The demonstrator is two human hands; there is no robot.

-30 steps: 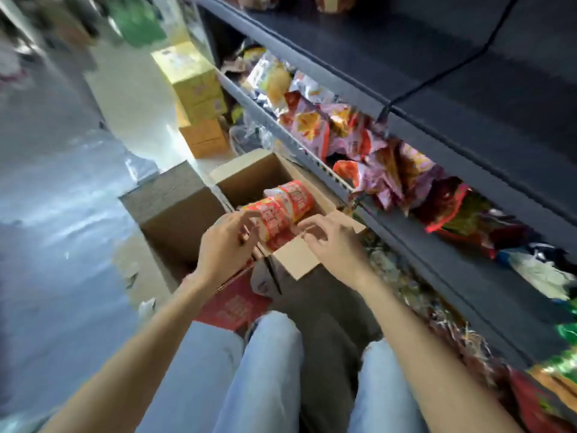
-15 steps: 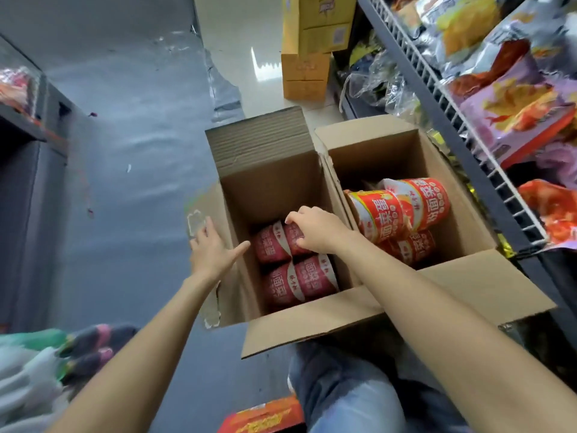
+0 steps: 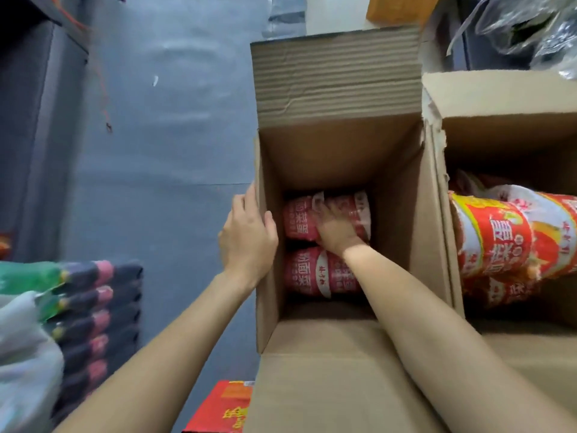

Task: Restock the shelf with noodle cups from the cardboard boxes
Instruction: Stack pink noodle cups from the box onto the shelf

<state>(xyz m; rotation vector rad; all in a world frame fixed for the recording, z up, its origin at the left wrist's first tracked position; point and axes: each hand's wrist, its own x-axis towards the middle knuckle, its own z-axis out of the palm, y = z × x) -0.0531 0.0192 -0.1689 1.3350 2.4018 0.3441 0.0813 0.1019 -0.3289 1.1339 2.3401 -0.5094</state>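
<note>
An open cardboard box [image 3: 337, 157] stands on the floor in the middle of the head view. Red noodle cups lie on their sides at its bottom. My right hand [image 3: 335, 228] reaches deep inside and grips the far noodle cup [image 3: 299, 218]. A second cup [image 3: 312, 273] lies nearer, partly under my forearm. My left hand [image 3: 246, 234] holds the box's left wall, thumb inside the rim. A second open box [image 3: 505, 98] on the right holds bigger red and yellow noodle cups [image 3: 499, 242].
Grey floor stretches to the left. Stacked dark packets [image 3: 96, 304] and a pale bag [image 3: 25, 364] sit at lower left. A red carton [image 3: 224, 407] lies at the bottom. An orange box [image 3: 399, 7] and plastic-wrapped goods [image 3: 524, 26] stand at the top right.
The view has swung from the shelf down onto the left box. My right hand went deeper into the box onto the far cup. My left hand closed on the box's left wall.
</note>
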